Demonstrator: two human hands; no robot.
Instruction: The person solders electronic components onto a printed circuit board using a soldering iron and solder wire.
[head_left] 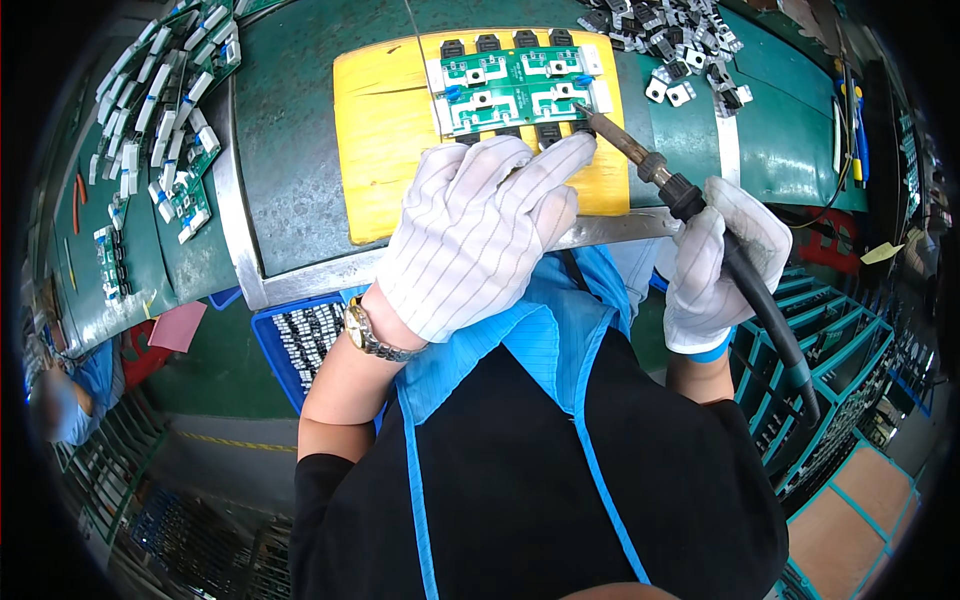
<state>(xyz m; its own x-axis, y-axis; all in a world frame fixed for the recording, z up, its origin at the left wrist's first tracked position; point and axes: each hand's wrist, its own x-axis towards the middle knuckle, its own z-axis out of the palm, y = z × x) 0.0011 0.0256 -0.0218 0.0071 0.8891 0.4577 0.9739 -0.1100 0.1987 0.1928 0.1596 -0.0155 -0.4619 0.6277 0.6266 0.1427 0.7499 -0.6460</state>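
A green circuit board (515, 88) with white blocks at its ends lies on a yellow board (385, 130). Black connectors (487, 43) stick out along its far and near edges. My left hand (480, 225), in a striped white glove, rests at the near edge with bent fingers over the connectors; whatever they pinch is hidden. A thin wire (421, 50) runs down from the top toward the board's left end. In my gloved right hand (725, 260) is a soldering iron (640, 155), its tip touching or just above the board's right side, close to my left fingertips.
Several boards with white parts (150, 100) are heaped at the far left, and loose black and white parts (670, 45) at the far right. A metal edge (320, 277) borders the bench. Below it stands a blue tray (272, 350) of small parts; green racks (820, 340) are at right.
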